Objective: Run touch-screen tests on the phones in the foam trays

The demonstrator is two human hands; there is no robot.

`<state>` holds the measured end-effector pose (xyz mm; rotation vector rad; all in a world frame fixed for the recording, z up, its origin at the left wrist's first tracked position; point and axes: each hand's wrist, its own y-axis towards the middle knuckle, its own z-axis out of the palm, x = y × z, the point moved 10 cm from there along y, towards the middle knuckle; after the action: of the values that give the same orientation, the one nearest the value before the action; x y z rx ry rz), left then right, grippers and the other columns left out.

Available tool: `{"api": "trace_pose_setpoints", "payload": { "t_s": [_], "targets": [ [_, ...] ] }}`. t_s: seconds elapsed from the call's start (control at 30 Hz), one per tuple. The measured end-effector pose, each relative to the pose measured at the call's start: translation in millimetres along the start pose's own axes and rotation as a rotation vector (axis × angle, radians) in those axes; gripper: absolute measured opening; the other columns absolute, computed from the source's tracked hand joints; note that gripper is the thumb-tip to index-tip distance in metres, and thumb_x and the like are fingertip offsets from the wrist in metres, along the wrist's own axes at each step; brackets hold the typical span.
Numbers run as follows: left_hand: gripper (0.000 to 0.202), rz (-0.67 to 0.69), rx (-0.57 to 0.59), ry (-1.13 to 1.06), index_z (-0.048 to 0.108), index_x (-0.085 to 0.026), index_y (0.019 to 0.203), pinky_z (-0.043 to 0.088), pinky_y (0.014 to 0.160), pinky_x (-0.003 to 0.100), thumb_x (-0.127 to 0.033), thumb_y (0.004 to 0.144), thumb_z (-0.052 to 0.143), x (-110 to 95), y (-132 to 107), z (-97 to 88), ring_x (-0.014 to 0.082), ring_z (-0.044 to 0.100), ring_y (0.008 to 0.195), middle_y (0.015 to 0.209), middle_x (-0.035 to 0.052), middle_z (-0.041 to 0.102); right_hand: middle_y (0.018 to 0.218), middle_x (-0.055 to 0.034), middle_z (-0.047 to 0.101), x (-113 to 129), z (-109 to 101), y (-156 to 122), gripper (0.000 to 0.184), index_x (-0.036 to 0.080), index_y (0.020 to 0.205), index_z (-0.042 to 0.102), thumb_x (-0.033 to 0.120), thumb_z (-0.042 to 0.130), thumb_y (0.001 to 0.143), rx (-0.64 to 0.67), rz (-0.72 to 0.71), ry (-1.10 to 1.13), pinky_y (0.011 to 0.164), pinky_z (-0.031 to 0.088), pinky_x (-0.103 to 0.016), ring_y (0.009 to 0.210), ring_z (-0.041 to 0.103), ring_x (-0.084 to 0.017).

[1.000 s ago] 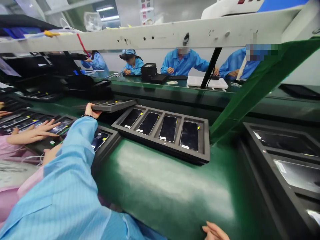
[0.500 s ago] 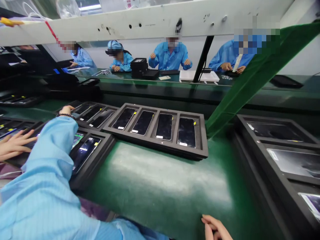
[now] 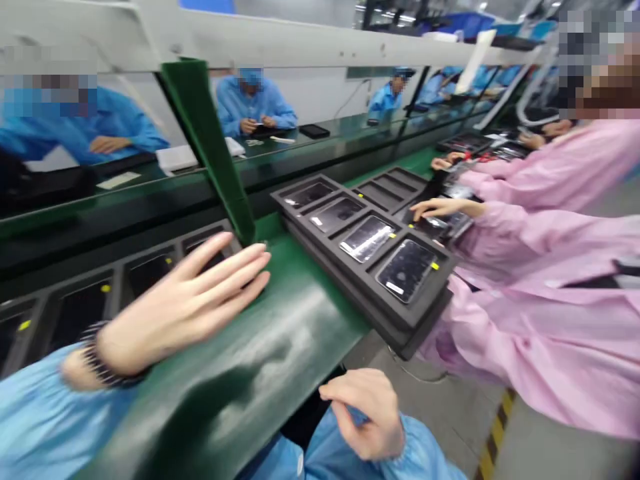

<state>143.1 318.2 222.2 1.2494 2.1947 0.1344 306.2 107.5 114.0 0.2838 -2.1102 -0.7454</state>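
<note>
My left hand (image 3: 185, 300) is over the green bench top, its fingers stretched out and holding nothing. Just behind it lies a dark foam tray (image 3: 118, 283) of black phone screens, partly covered by the hand. My right hand (image 3: 367, 410) hangs at the bench's front edge with its fingers curled in, and nothing shows in it. To the right, stacked dark foam trays (image 3: 360, 310) stand apart from both hands. Phone screens lie in the top tray's compartments, such as the nearest screen (image 3: 407, 270) with a yellow tab and a white label.
A co-worker in a pink coat (image 3: 540, 320) sits at the right, one hand (image 3: 447, 208) over screens. Beyond the stack lies another tray (image 3: 395, 170) with bare compartments. A green post (image 3: 210, 147) rises from the bench. People in blue work at the far bench (image 3: 280, 150).
The view has swung right. My left hand has come away from the trays at the left to above the bench, fingers extended. My right hand shows more fully, still curled.
</note>
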Motion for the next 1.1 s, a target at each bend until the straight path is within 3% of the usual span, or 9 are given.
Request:
{"api": "trace_pose_setpoints", "payload": {
  "t_s": [0.07,0.13,0.2,0.3,0.47,0.57,0.7,0.93,1.1],
  "targets": [
    [0.043,0.218,0.219,0.131,0.062,-0.033,0.135,0.031,0.128,0.054,-0.031,0.094,0.050,-24,37,64.5,0.0268,0.050,0.144,0.150,0.0039,0.057,0.074,0.0005,0.077,-4,-61,-14,0.026,0.031,0.103,0.074,0.015,0.058,0.090,-0.302,0.096,-0.132,0.060,0.059,-0.032,0.059,0.071,-0.018],
    [0.058,0.312,0.320,0.289,0.053,-0.024,0.147,0.031,0.127,0.056,-0.021,0.090,0.042,-22,72,116.0,0.0277,0.042,0.150,0.158,0.0086,0.048,0.074,0.0009,0.072,-29,-120,-38,0.021,0.029,0.108,0.071,0.021,0.060,0.093,-0.586,0.354,-0.239,0.062,0.058,-0.031,0.059,0.067,-0.016],
    [0.062,0.291,0.310,0.349,0.049,-0.015,0.149,0.038,0.121,0.057,-0.018,0.087,0.042,-8,108,148.2,0.0306,0.044,0.148,0.157,0.0156,0.049,0.077,0.0012,0.068,-62,-155,-57,0.028,0.026,0.121,0.064,0.029,0.062,0.094,-0.702,0.567,-0.215,0.059,0.056,-0.028,0.060,0.063,-0.014],
    [0.057,0.293,0.254,0.371,0.057,-0.017,0.139,0.042,0.115,0.058,-0.015,0.083,0.044,3,139,174.7,0.0322,0.054,0.136,0.141,0.0171,0.062,0.085,0.0008,0.066,-107,-179,-66,0.041,0.024,0.132,0.053,0.036,0.062,0.093,-0.711,0.692,-0.101,0.055,0.052,-0.025,0.061,0.060,-0.012],
    [0.052,0.248,0.099,0.381,0.057,-0.017,0.132,0.051,0.092,0.051,-0.014,0.080,0.049,8,144,179.5,0.0333,0.062,0.108,0.122,0.0177,0.069,0.107,-0.0059,0.064,-156,-197,-57,0.055,0.023,0.138,0.047,0.043,0.063,0.090,-0.682,0.725,-0.080,0.059,0.051,-0.025,0.083,0.063,-0.016],
    [0.051,0.225,0.032,0.344,0.054,-0.017,0.130,0.052,0.090,0.047,-0.016,0.079,0.051,7,135,178.0,0.0304,0.061,0.100,0.113,0.0144,0.069,0.112,-0.0075,0.064,-175,-200,-49,0.063,0.021,0.144,0.046,0.049,0.062,0.089,-0.656,0.752,-0.055,0.062,0.052,-0.027,0.085,0.063,-0.017],
    [0.043,0.275,-0.031,0.252,0.053,-0.021,0.126,0.055,0.088,0.042,-0.019,0.083,0.052,-22,101,180.2,0.0274,0.063,0.098,0.110,0.0101,0.068,0.126,-0.0107,0.066,-178,-201,-50,0.069,0.021,0.146,0.051,0.053,0.066,0.086,-0.612,0.792,0.025,0.079,0.059,-0.034,0.097,0.068,-0.021],
    [0.070,0.381,-0.159,0.082,0.031,-0.041,0.157,0.054,0.074,0.051,-0.031,0.091,0.051,-69,31,173.1,0.0344,0.067,0.089,0.102,0.0095,0.071,0.147,-0.0056,0.061,-109,-218,-91,0.079,0.024,0.150,0.051,0.041,0.073,0.076,-0.683,0.789,0.148,0.109,0.053,-0.043,0.132,0.061,-0.028],
    [0.073,0.515,-0.170,0.083,0.035,-0.043,0.157,0.048,0.070,0.048,-0.031,0.090,0.060,-100,10,158.2,0.0313,0.068,0.080,0.105,0.0054,0.077,0.148,-0.0047,0.061,-35,-262,-152,0.083,0.027,0.151,0.052,0.046,0.077,0.074,-0.863,0.752,0.042,0.119,0.044,-0.050,0.140,0.054,-0.035]
  ]
}}
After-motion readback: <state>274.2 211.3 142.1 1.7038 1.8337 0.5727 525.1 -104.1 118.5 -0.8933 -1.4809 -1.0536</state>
